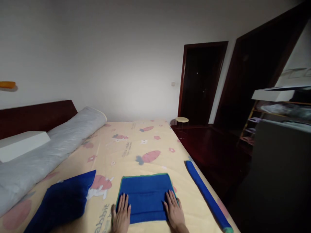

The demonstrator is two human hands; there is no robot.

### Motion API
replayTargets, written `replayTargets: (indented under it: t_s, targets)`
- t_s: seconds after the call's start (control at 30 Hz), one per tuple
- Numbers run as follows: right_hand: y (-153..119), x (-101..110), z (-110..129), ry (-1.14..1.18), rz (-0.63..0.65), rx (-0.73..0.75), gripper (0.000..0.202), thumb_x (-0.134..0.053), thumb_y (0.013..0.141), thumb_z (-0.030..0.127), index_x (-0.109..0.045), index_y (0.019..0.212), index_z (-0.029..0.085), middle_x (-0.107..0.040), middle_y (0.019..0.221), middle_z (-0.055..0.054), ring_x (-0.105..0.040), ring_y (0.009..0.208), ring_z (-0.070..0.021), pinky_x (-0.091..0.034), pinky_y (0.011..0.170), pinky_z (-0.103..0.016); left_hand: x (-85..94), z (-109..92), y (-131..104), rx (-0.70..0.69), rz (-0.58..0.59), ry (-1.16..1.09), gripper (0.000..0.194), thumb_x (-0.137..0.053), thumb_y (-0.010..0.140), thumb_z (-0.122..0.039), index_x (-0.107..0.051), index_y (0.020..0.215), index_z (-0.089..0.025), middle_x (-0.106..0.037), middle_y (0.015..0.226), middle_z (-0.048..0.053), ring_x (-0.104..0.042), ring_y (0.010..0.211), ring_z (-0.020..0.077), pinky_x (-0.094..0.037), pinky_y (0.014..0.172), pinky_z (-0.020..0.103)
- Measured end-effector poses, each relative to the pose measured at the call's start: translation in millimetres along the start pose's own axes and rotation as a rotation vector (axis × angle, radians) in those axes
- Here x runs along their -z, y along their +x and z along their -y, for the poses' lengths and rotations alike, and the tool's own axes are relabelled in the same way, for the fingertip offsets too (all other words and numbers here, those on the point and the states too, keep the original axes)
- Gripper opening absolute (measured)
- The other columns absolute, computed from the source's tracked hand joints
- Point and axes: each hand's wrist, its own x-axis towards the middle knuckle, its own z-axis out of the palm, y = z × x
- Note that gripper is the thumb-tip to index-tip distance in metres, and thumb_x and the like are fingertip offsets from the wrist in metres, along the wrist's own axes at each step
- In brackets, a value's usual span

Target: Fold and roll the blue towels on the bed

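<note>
A blue cloth with green edging lies spread on the patterned bed sheet, with crease lines running across it. My left hand rests flat on its lower left edge, fingers stretched out. On the lower right edge lies my right hand, also flat, with its fingers apart. Neither hand grips anything. Another blue cloth, darker and uneven in outline, is on the bed to the left. A long, narrow blue folded or rolled cloth with a green end lies along the right side.
A grey rolled bundle and a white box are at the bed's left, by a dark headboard. Beyond the right edge are a round stool, a dark door and a loaded shelf.
</note>
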Motion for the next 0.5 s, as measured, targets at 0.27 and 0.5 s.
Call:
replayTargets:
  t_s: [0.27,0.5]
  targets:
    - [-7,-14,74,0.148,0.275,0.379,0.05,-0.036,0.096,0.034,-0.038,0.146,0.033,-0.04,0.151,-0.001,-0.035,0.141,-0.0207,-0.031,0.114,-0.042,-14.1,-65,2,-0.417,0.097,-0.197,0.052,-0.029,0.096,-0.024,-0.024,0.147,-0.033,-0.041,0.152,0.001,-0.043,0.137,0.0162,-0.039,0.111,0.037]
    - [12,2,-8,-0.029,0.104,-0.031,0.052,-0.034,0.096,0.047,-0.047,0.142,0.025,-0.037,0.152,-0.007,-0.033,0.141,-0.0272,-0.028,0.114,-0.052,-8.0,9,11,0.054,0.172,0.046,0.05,-0.029,0.095,-0.036,-0.032,0.145,-0.033,-0.033,0.155,0.0,-0.035,0.142,0.0218,-0.029,0.114,0.051]
